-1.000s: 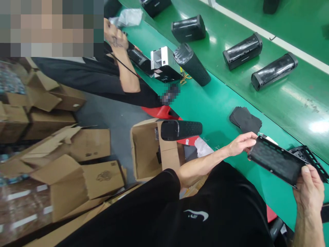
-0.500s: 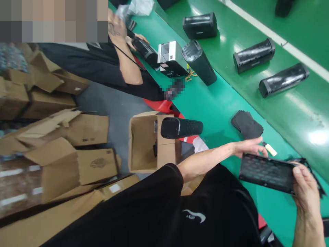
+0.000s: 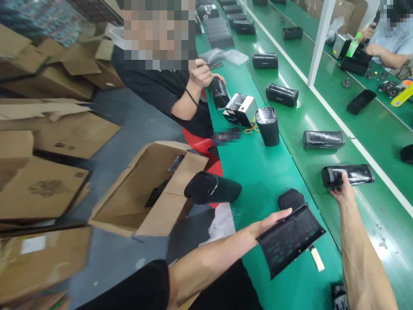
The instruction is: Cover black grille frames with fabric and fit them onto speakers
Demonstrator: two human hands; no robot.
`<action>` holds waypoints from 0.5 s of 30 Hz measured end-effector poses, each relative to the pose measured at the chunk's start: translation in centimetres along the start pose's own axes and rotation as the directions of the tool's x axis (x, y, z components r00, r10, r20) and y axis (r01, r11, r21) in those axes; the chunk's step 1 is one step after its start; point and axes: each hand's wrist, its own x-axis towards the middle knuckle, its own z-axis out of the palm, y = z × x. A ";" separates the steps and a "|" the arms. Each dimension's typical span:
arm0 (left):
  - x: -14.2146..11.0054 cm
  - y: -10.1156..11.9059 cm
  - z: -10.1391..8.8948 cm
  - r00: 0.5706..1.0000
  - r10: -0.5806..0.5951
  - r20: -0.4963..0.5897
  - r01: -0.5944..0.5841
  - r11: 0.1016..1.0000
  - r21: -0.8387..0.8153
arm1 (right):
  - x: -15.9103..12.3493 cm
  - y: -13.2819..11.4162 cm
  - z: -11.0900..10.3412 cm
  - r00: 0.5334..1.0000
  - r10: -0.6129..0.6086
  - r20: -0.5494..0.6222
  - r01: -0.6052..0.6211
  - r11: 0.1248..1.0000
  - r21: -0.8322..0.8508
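My left hand grips a black curved speaker grille by its upper left edge and holds it tilted above the green table. My right hand reaches out over the green line to a glossy black speaker lying on its side. Its thumb lies on the front of the speaker and its fingers curl under the near side. A stack of black sheets lies just beyond the grille. Close to the grille's right corner is a small cream-coloured strip with a dark end.
One dark speaker lies at the table's left edge beside an open carton. Another speaker stands upright near a white-and-black box. A co-worker's hand is over a speaker further up. More speakers lie along the line.
My right hand has let go of the grille and moved forward onto the speaker on the line. My left hand now holds the grille alone. The view has swung up and right.
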 end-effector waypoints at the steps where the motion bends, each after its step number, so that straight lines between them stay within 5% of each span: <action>1: -0.4 0.1 -0.3 0.999 0.008 0.050 -0.008 1.000 0.001 | 0.9 0.0 1.5 1.000 -0.019 -0.024 0.020 0.999 0.026; 4: -1.3 0.2 -0.8 0.980 0.019 0.200 -0.020 1.000 0.007 | 1.3 -0.3 3.1 0.996 -0.080 -0.037 0.084 0.989 0.119; 6: -1.5 0.1 -1.1 0.972 0.071 0.222 -0.068 0.997 -0.019 | 0.1 -1.2 1.5 0.994 -0.108 0.023 0.103 0.980 0.168; 8: -1.3 -0.1 -1.2 0.969 0.124 0.214 -0.115 0.992 -0.050 | -2.3 -2.4 -2.2 0.984 -0.158 0.079 0.139 0.969 0.204; 12: 0.1 -0.1 -0.5 0.965 0.131 0.225 -0.118 0.990 -0.073 | -10.5 -4.1 -13.0 0.944 -0.327 0.055 0.311 0.931 0.192; 15: 1.7 -0.5 1.1 0.962 0.093 0.256 -0.064 0.991 -0.120 | -17.3 -2.5 -19.3 0.874 -0.482 0.061 0.484 0.875 -0.018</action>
